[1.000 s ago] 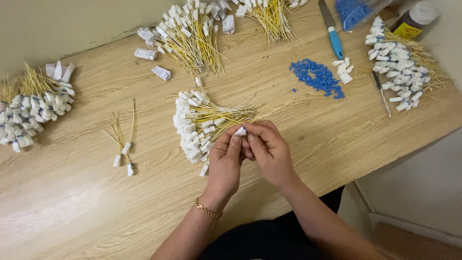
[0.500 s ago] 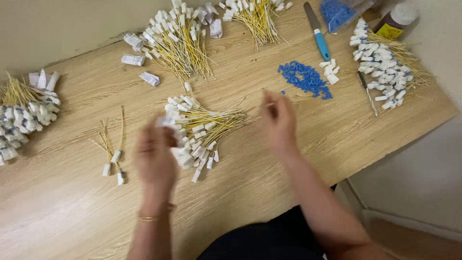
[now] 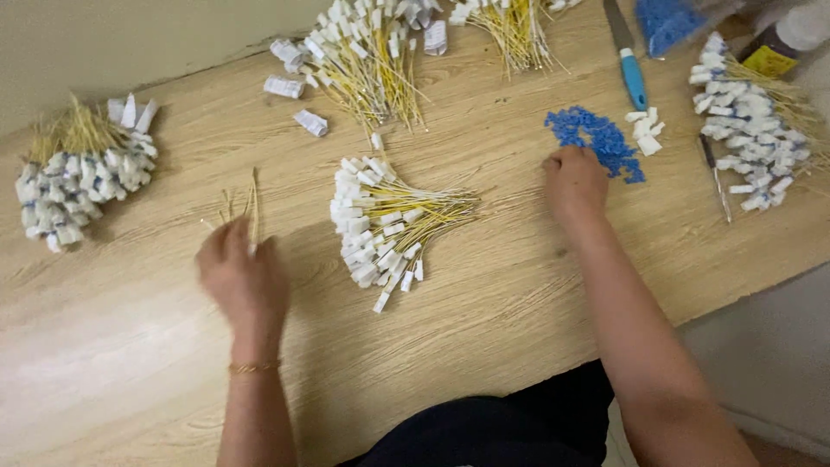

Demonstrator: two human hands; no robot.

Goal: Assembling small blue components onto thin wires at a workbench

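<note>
My left hand [image 3: 242,278] is blurred over a small group of loose yellow wires [image 3: 252,201] at the left of the wooden table [image 3: 484,329]; their lower ends are hidden under it, and I cannot tell if it grips one. My right hand [image 3: 574,183] reaches forward, its fingertips at the near edge of a pile of small blue pieces [image 3: 596,136]. Between the hands lies a fanned bundle of yellow wires with white connectors [image 3: 380,220].
More wire bundles lie at the far left [image 3: 82,169], the back middle [image 3: 372,56] and the right [image 3: 748,121]. A blue-handled tool [image 3: 629,65], a few white connectors [image 3: 644,130] and a thin dark tool [image 3: 716,173] lie near the blue pile.
The hands were together over the middle bundle and have parted. The left moved out to the loose wires on the left, the right moved forward to the blue pile.
</note>
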